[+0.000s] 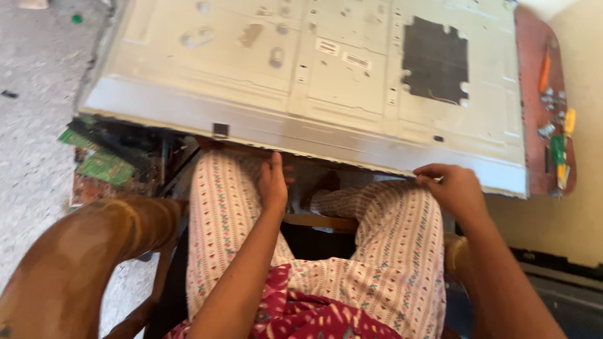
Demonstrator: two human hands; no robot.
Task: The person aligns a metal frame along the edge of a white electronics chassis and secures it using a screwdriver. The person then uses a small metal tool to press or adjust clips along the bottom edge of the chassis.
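A large grey sheet-metal panel (301, 75) with a black square pad lies flat across a reddish-brown table, its near edge hanging over my knees. My left hand (274, 183) reaches under that near edge, thumb up against the rim. My right hand (453, 188) grips the same edge further right, fingers curled over the metal lip. I sit on a wooden chair in patterned trousers.
Screwdrivers and small screws (556, 119) lie on the table's right edge (534, 50). Green circuit boards (100, 164) sit on the floor at the left under the panel. A wooden chair arm (81, 251) curves at lower left. Grey speckled floor stretches to the left.
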